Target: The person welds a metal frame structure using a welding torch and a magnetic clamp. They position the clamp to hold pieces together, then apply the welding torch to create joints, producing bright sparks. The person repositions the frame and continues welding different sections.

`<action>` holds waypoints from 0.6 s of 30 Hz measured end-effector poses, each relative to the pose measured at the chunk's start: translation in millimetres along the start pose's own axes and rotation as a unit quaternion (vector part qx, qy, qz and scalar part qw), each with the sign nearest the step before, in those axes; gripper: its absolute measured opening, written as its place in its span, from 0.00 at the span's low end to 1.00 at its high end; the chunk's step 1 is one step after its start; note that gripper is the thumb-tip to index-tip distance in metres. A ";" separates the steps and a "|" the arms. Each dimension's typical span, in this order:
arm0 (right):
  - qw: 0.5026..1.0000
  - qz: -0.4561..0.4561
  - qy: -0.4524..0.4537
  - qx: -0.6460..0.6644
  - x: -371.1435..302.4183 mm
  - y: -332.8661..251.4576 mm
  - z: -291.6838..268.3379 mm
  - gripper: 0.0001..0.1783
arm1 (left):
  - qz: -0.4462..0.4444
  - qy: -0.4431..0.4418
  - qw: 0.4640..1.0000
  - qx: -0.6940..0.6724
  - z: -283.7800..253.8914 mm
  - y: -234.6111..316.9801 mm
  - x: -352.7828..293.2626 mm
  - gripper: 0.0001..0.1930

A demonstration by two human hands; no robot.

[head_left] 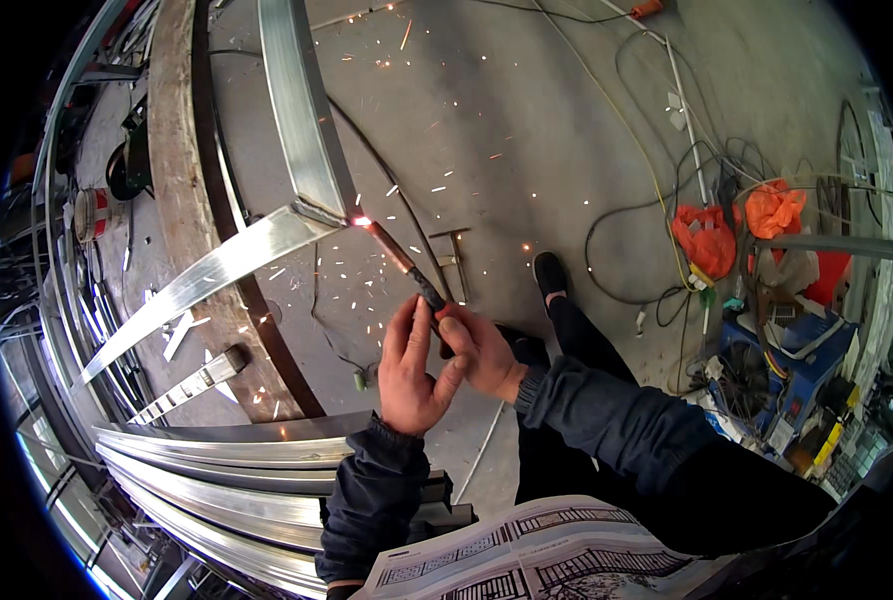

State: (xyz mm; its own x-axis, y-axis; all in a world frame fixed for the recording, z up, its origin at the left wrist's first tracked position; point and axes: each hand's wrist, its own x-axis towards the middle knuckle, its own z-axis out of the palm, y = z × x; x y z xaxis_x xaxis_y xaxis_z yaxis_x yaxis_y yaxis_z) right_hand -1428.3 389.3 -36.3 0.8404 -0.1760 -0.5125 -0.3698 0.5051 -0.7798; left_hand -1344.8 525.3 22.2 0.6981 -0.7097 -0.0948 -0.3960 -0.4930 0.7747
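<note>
With both hands I hold a welding torch (396,248) that has a copper-coloured front end and a dark body. My right hand (478,352) is closed round its handle. My left hand (416,370) steadies it from the left, fingertips and thumb against the handle. A bright glow burns at the torch's tip, by the corner where an upright square metal tube (301,100) meets a second metal tube (206,270) running down to the left. Sparks fly around this joint. The underside of my left hand's grip is partly hidden.
A long rusty beam (178,130) lies under the tubes. Stacked shiny metal tubes (236,455) sit at lower left. Cables (606,225) loop across the floor towards orange bags (704,240) and a blue machine (791,370). A T-shaped metal piece (458,262) lies near my foot. Printed paper (526,550) covers my front.
</note>
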 end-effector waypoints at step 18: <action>0.925 0.154 0.259 0.230 -41.5 -286.6 -164.9 0.45 | -0.077 -0.172 0.981 -0.055 2.5 118.6 67.2 0.34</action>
State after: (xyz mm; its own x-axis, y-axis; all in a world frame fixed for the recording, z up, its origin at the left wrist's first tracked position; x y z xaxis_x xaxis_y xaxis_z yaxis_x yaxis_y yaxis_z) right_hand -1422.6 112.5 149.2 0.3763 -0.2859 -0.8813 -0.2516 0.8839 -0.3942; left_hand -1346.4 417.8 106.2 0.4943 -0.7686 -0.4061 -0.2225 -0.5635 0.7956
